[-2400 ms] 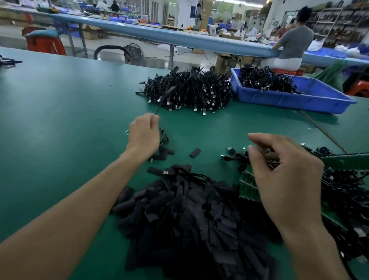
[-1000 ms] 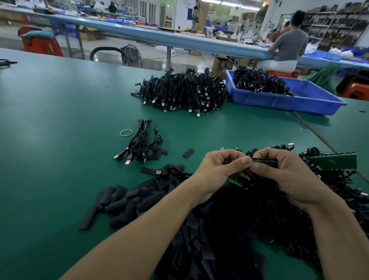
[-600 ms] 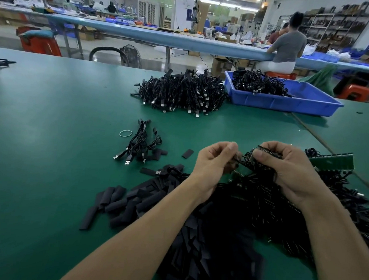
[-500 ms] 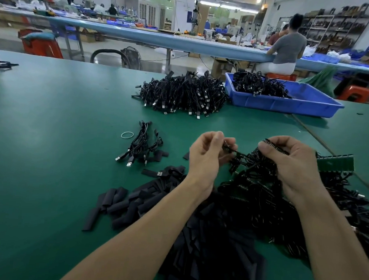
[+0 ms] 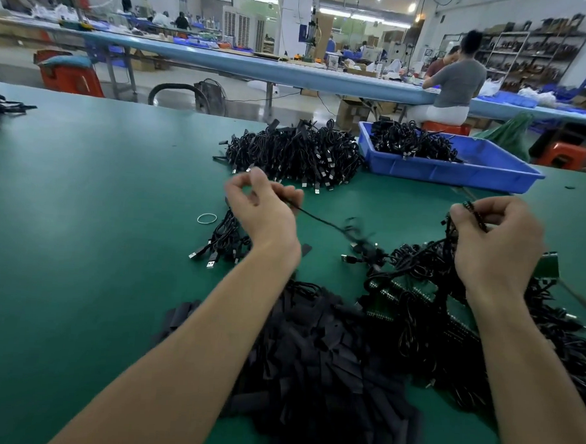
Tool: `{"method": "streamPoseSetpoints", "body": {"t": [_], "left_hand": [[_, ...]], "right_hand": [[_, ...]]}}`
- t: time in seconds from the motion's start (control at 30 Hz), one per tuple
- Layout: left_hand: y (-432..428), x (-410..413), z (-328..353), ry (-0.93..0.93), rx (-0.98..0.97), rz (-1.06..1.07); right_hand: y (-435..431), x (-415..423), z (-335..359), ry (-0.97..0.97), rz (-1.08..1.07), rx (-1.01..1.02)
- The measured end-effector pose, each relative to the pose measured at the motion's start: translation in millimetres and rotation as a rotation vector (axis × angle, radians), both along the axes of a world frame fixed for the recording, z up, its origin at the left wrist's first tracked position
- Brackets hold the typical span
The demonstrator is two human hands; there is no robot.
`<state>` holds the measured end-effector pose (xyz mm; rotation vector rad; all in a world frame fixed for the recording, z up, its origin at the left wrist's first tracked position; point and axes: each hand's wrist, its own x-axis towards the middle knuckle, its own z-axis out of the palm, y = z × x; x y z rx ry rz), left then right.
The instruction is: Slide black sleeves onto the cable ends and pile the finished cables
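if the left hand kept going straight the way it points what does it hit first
Most likely the big cable pile beyond the left hand, which pinches a thin cable. The hand seems raised off the table, so it might pass over the pile's near edge.

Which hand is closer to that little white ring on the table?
Left. The left hand hovers just right of the white ring; the right hand is far across.

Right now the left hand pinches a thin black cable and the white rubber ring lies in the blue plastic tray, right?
No. Head view: the white rubber ring lies on the green table beside the left hand pinching the thin black cable, not in the blue tray.
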<state>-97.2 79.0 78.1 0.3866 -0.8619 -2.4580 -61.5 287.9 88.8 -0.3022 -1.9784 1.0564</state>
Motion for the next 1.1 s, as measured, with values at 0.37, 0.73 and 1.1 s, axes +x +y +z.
{"method": "streamPoseSetpoints", "body": {"t": [0.37,0.73,1.1], "left_hand": [[-58.7,20.0,23.1,0.327,-1.231,0.389],[-57.1,32.3,-40.0,0.289,-1.553,-0.243],[-60.1,33.4,-80.7,0.048,-1.294,-0.329]], "right_hand": [[-9.7,-6.3,-2.4,-0.154,-0.062,0.057],[-85.2,31.9,-20.8,-0.324,0.365,0.659],[-95.7,30.3,-91.5,-0.655,0.647,0.76]]}}
